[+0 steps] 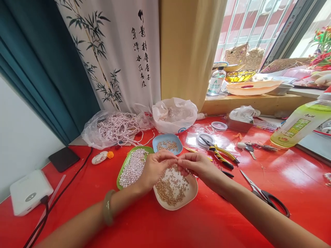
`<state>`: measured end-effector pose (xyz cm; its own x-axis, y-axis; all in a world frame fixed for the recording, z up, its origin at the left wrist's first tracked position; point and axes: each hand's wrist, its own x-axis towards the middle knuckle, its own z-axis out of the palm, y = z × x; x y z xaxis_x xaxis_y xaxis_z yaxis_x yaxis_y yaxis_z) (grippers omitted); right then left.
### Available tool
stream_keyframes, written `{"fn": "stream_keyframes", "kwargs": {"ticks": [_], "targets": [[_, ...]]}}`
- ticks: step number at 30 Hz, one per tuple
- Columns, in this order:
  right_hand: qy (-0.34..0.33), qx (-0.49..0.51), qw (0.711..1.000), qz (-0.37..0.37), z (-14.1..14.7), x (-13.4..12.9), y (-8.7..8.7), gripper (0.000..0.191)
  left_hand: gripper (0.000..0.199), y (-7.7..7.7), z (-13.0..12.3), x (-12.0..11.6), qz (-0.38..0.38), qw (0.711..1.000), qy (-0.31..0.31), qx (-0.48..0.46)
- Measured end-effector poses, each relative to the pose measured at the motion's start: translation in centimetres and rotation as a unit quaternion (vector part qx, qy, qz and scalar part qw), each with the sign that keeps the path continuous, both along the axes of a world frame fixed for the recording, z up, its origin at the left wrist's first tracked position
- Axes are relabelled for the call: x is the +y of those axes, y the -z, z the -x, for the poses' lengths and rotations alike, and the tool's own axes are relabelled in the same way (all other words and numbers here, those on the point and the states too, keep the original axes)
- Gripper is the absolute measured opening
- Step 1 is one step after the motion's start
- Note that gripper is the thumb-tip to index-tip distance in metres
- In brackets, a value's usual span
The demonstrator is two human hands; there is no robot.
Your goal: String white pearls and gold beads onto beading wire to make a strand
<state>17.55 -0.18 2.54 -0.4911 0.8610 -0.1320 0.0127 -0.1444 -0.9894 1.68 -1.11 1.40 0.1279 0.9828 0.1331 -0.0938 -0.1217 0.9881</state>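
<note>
Above a white dish (191, 197) of small gold beads (168, 193), my two hands meet fingertip to fingertip. My left hand (155, 168), a pale bangle on its wrist, is closed in a pinch. My right hand (195, 164) pinches too, with a few small beads just showing under its fingers. What lies between the fingertips is too small to make out. Left of the hands sits a green dish (119, 179) of white pearl beads (133, 167). Just beyond them a blue dish (155, 140) holds more gold beads (169, 146).
Yellow-handled pliers (219, 151) and scissors (263, 194) lie to the right on the red table (207, 227). Behind are strings of pearl beads (119, 127) and a white plastic bag (176, 115). A green-labelled bottle (301, 122) stands far right; a black cable (69, 182) runs along the left.
</note>
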Motion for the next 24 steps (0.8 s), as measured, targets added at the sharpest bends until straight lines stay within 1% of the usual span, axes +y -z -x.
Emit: {"fn": "stream_keyframes", "kwargs": {"ticks": [1, 2, 4, 6, 9, 13, 17, 20, 24], "targets": [[0.002, 0.005, 1.0, 0.003, 0.0, 0.0, 0.1, 0.018, 0.004, -0.1, 0.0, 0.1, -0.017, 1.0, -0.004, 0.013], [0.005, 0.01, 1.0, 0.007, 0.1, 0.0, 0.2, 0.02, 0.006, -0.2, 0.1, 0.2, -0.019, 1.0, -0.007, 0.015], [0.012, 0.025, 0.999, 0.025, 0.1, 0.0, 0.4, 0.022, 0.011, -0.3, 0.3, 0.4, 0.013, 1.0, -0.009, -0.007], [0.012, 0.049, 0.997, 0.063, 0.0, 0.0, 0.7, 0.021, 0.014, -0.5, 0.4, 0.6, 0.041, 0.998, -0.018, -0.046], [0.001, 0.073, 0.992, 0.105, -0.1, 0.0, 1.0, 0.02, 0.015, -0.8, 0.5, 0.7, 0.049, 0.995, -0.027, -0.082], [-0.012, 0.067, 0.991, 0.111, -0.5, -0.2, 1.1, 0.02, 0.015, -0.9, 0.5, 0.8, 0.042, 0.994, -0.029, -0.101], [-0.016, 0.059, 0.991, 0.115, -1.3, -0.5, 1.5, 0.018, 0.014, -0.6, 1.0, 1.2, 0.04, 0.992, -0.047, -0.114], [-0.011, 0.056, 0.991, 0.117, -1.9, -0.6, 1.8, 0.016, 0.012, -0.2, 1.6, 1.7, 0.051, 0.987, -0.05, -0.141], [-0.006, 0.057, 0.991, 0.121, -2.2, -0.8, 1.5, 0.014, 0.012, 0.2, 2.4, 2.3, 0.07, 0.98, -0.051, -0.177]]}}
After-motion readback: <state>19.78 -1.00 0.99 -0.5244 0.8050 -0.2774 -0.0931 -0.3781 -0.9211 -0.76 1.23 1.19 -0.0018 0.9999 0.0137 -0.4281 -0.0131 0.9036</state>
